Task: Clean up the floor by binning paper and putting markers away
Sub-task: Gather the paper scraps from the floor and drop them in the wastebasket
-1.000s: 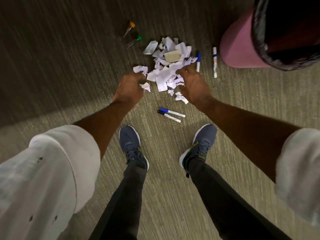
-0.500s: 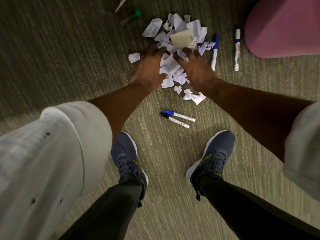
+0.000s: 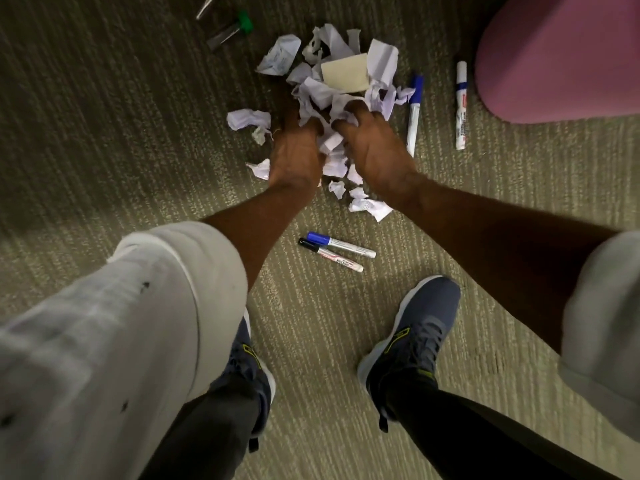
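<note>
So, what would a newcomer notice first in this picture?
First, the pile of torn paper on the carpet, with the left hand and the right hand pushed into its near edge. Next, the big pink bin at the upper right, and two markers lying side by side ahead of the shoes.

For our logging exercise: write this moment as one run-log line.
step: gathering paper | left hand: in paper scraps | right hand: in scraps | markers: on carpet | bin: right
</note>
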